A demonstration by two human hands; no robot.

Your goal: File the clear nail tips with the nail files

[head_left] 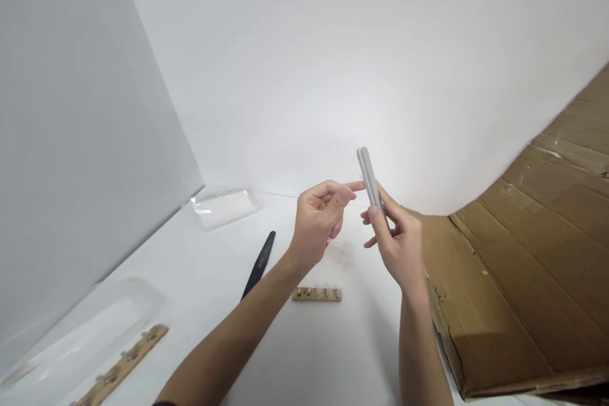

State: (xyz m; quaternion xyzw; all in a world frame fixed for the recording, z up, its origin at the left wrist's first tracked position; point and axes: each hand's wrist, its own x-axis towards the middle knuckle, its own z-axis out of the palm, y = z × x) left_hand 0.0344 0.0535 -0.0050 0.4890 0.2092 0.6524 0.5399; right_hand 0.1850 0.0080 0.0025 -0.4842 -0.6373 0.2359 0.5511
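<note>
My right hand [399, 241] holds a flat grey bar with rounded ends and a lighter line along its edge, which looks like a nail buffer [368, 174]. It stands upright and tilted, pinched near its lower end between thumb and fingers. My left hand [320, 222] points its index finger at the buffer's left face, the fingertip touching it or very close. The other left fingers are curled, and nothing shows in them. Below the hands lies a short wooden strip [316, 294] with several small clear pieces on it. A black nail file [259, 264] lies beside my left forearm.
A longer wooden strip with metal pegs [126, 361] lies at lower left, beside clear plastic packaging [85, 336]. Near the back wall is a clear packet [226, 208] with something white inside. Brown cardboard [514, 279] covers the right side. White panels rise behind and at left.
</note>
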